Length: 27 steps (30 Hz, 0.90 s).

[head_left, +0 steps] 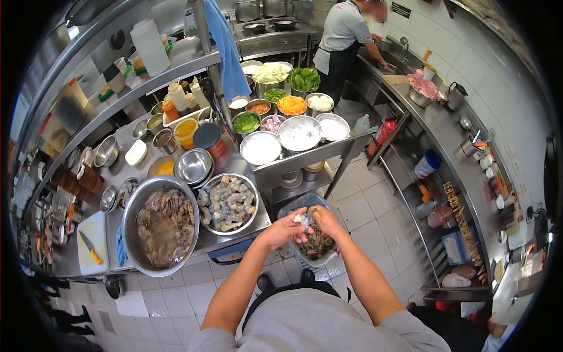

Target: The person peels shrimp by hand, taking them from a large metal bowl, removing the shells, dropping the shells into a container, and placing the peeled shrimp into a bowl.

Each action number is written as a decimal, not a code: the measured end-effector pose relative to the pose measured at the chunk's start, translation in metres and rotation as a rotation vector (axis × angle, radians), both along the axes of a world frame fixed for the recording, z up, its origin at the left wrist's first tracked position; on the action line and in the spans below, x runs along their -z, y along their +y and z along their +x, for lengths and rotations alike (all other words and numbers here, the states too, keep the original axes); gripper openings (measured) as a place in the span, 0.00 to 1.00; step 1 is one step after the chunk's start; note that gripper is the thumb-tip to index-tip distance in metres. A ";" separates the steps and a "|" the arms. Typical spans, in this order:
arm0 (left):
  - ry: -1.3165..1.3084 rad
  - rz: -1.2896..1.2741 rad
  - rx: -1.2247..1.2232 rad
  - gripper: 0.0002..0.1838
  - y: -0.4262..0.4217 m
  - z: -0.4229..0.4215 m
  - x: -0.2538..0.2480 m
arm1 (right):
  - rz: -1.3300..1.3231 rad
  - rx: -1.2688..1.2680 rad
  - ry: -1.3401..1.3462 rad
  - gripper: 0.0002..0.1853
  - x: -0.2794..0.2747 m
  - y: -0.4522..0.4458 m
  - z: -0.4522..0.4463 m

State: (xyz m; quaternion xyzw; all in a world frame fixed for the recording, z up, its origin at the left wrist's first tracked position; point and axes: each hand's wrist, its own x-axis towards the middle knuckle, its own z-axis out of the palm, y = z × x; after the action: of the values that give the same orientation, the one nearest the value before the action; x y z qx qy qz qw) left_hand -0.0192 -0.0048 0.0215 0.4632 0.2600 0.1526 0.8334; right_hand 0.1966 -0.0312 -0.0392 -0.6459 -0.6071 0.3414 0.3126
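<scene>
Both of my hands meet over a clear plastic tub point(282, 210) of shrimp heads and shells point(318, 246). Between them is a pale grey shrimp point(303, 219), partly hidden by fingers. My left hand point(281, 230) has its fingers curled under the shrimp. From the other side, my right hand point(324, 220) pinches it. To the left, a steel bowl point(256, 202) holds peeled shrimp point(227, 202). Beside that stands a large metal basin point(130, 249) of whole shrimp point(166, 226) in cloudy water.
A knife point(90, 248) lies on a white cutting board point(101, 226) at the left. Bowls of chopped vegetables point(292, 105) stand ahead on the counter. A co-worker point(346, 41) works at the sink at the back right. Shelving point(404, 193) runs along the right.
</scene>
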 end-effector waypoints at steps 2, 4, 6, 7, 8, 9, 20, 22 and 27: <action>-0.077 -0.091 -0.062 0.25 -0.001 0.001 -0.004 | -0.057 0.048 -0.068 0.16 0.001 0.001 0.006; -0.066 -0.118 -0.182 0.22 -0.003 0.007 -0.005 | 0.047 0.037 -0.183 0.18 0.012 0.001 0.012; -0.053 -0.144 -0.304 0.20 -0.004 0.011 -0.001 | 0.152 0.027 -0.295 0.19 0.015 0.000 0.012; -0.029 -0.120 -0.345 0.18 -0.003 0.013 0.005 | 0.164 0.063 -0.348 0.20 0.011 -0.002 0.012; -0.003 -0.097 -0.386 0.17 -0.002 0.015 0.010 | 0.175 0.099 -0.400 0.21 0.007 -0.004 0.011; -0.002 -0.097 -0.387 0.17 0.000 0.016 0.013 | 0.175 0.098 -0.399 0.21 0.002 -0.005 0.011; 0.148 0.441 -0.477 0.13 0.005 0.023 0.042 | -0.196 0.006 0.489 0.10 -0.025 -0.023 -0.011; 0.189 0.531 -0.474 0.11 0.002 0.022 0.051 | -0.084 0.018 0.304 0.10 -0.021 -0.024 -0.012; 0.421 0.750 -0.486 0.12 -0.013 0.014 0.023 | 0.129 0.135 -0.037 0.08 -0.019 -0.021 -0.030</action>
State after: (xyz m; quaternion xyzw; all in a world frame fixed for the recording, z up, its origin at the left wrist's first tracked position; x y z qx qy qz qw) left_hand -0.0053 -0.0177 -0.0014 0.6779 0.4506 0.3288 0.4788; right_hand 0.1666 -0.0522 -0.0204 -0.6703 -0.5884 0.2677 0.3644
